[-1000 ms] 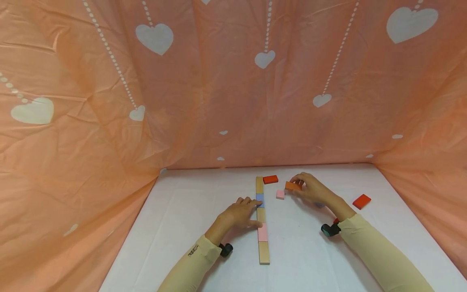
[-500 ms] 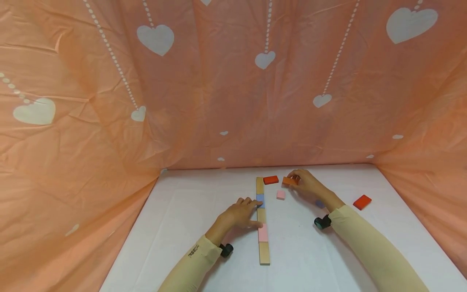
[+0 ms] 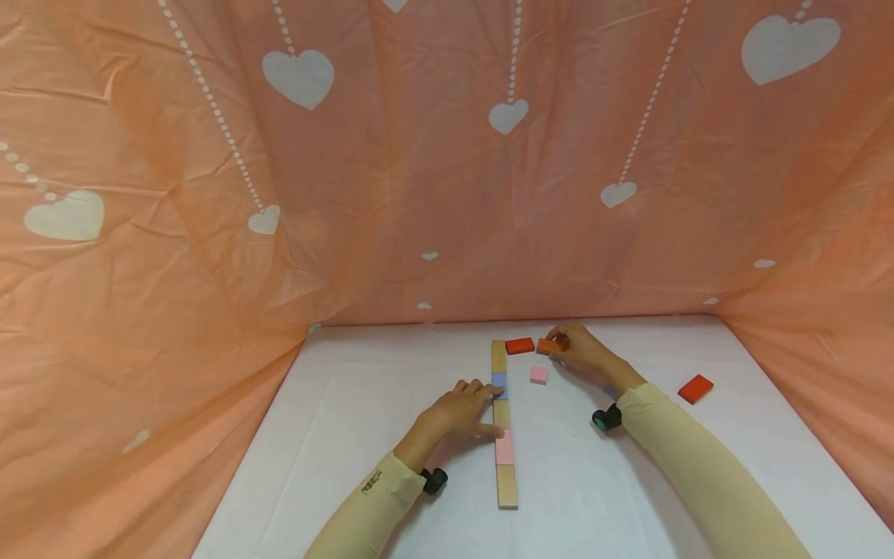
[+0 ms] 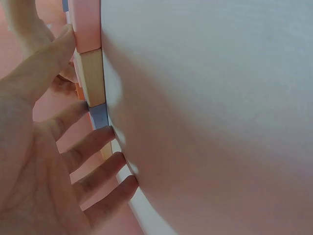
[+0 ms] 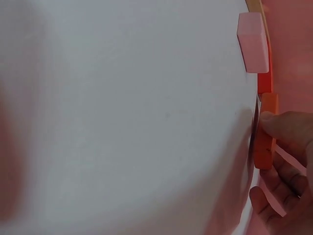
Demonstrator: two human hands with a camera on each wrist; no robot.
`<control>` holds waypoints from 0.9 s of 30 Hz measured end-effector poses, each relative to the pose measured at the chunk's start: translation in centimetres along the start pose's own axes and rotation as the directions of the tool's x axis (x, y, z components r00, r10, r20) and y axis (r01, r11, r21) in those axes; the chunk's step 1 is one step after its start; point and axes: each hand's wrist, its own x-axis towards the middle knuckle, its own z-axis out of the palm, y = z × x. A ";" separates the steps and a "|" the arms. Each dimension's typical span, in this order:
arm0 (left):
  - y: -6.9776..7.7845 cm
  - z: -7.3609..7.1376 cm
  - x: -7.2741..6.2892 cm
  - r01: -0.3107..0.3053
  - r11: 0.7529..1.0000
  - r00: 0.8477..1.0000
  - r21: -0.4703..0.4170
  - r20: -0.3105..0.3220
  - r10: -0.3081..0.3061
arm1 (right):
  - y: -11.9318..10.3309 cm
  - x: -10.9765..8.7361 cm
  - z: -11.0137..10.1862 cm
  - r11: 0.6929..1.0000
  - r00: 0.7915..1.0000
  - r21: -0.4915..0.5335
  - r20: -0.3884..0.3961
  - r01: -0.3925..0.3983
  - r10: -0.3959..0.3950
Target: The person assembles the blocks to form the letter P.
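My right hand (image 3: 583, 353) pinches an orange block (image 3: 545, 346) at the back of the table, its thumb (image 5: 274, 125) on the near face in the right wrist view. The block's left end is close to a red block (image 3: 520, 346), which lies against the far end of a straight row of blocks. That row runs toward me: natural wood, blue (image 3: 499, 380), wood (image 3: 501, 414), pink (image 3: 504, 448), wood (image 3: 507, 487). Spread fingers of my left hand (image 3: 454, 413) rest along the row's left side, index at the blue block and thumb at the pink one.
A small pink block (image 3: 538, 376) sits just in front of the red and orange ones. Partly hidden by my right wrist is another blue block (image 3: 611, 391). Farther right lies a second red block (image 3: 695, 389). An orange curtain (image 3: 447, 194) surrounds the white table (image 3: 335, 435).
My right hand has carried the orange block left and back, close to the red block's end. The left hand stays in place on the row.
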 end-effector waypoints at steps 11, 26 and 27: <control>0.3 0.0 -0.2 0.011 1.000 1.000 0.012 -0.001 -0.011 | -0.1 0.2 0.1 1.000 1.000 0.002 0.011 -0.016 0.016; 0.2 0.1 -0.1 0.015 1.000 1.000 0.022 0.000 -0.015 | 0.0 0.6 0.3 0.999 0.999 0.022 0.018 -0.034 0.034; 0.2 0.1 -0.1 0.015 1.000 1.000 0.021 -0.001 -0.015 | 0.0 0.6 0.3 0.999 0.999 0.019 0.017 -0.028 0.027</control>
